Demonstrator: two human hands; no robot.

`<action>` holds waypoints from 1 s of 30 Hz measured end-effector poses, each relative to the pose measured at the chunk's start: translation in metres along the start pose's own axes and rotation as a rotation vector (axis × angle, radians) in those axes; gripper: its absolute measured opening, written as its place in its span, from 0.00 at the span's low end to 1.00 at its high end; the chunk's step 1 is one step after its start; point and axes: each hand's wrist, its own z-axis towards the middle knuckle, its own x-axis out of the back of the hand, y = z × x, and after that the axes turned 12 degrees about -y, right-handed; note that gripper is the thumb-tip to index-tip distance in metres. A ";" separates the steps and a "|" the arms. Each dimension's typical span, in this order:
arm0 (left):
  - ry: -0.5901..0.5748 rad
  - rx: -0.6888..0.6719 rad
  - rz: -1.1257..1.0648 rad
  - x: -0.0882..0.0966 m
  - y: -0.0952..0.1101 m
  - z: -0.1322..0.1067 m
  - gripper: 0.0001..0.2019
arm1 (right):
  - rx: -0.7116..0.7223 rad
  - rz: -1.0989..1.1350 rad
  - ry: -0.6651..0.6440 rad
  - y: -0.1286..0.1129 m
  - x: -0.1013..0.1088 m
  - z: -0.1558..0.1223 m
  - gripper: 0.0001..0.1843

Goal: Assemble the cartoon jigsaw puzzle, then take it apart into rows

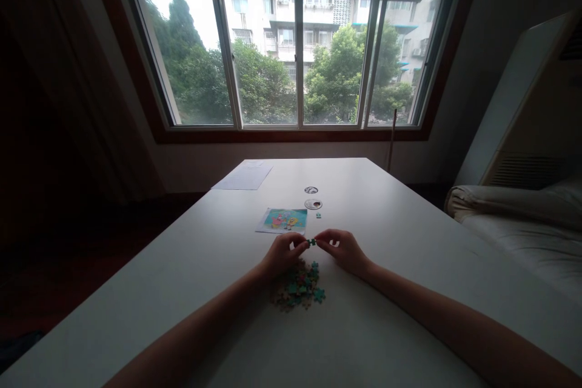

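Pinching a small green puzzle piece (311, 242) between the thumbs and forefingers of both hands, you are holding it just above the white table (409, 242). Your left hand (282, 253) and right hand (343, 250) are meeting at it, fingertips nearly touching. The other fingers of each hand are curling loosely inward. Whether you are gripping one piece or two pressed edge to edge is too small to tell.

A heap of loose pieces (300, 286) is lying on the table directly below your hands and slightly toward you. A colourful picture card (282, 220) is lying flat just beyond your left hand. A stray piece (318, 215) is sitting beside its right edge, near two small round discs (313, 204). Farther off, a sheet of paper (245, 176) is resting by the far edge under the wide window (297, 42).

By the look of it, you are sorting or joining at this stage, with most pieces unplaced in the heap. Fitting what you are holding would call for turning it slowly between the fingertips, lining tab against notch, and pressing gently, while keeping your wrists from scattering the heap.
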 end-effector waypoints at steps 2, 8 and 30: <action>-0.002 0.010 -0.028 0.002 0.000 0.001 0.12 | 0.034 -0.045 0.041 0.001 0.000 -0.001 0.09; -0.012 0.003 -0.084 0.004 0.003 0.002 0.12 | 0.202 -0.222 0.072 0.003 0.000 -0.003 0.07; 0.078 0.028 0.072 -0.003 -0.015 -0.001 0.12 | 0.102 -0.308 0.359 0.035 0.028 0.000 0.07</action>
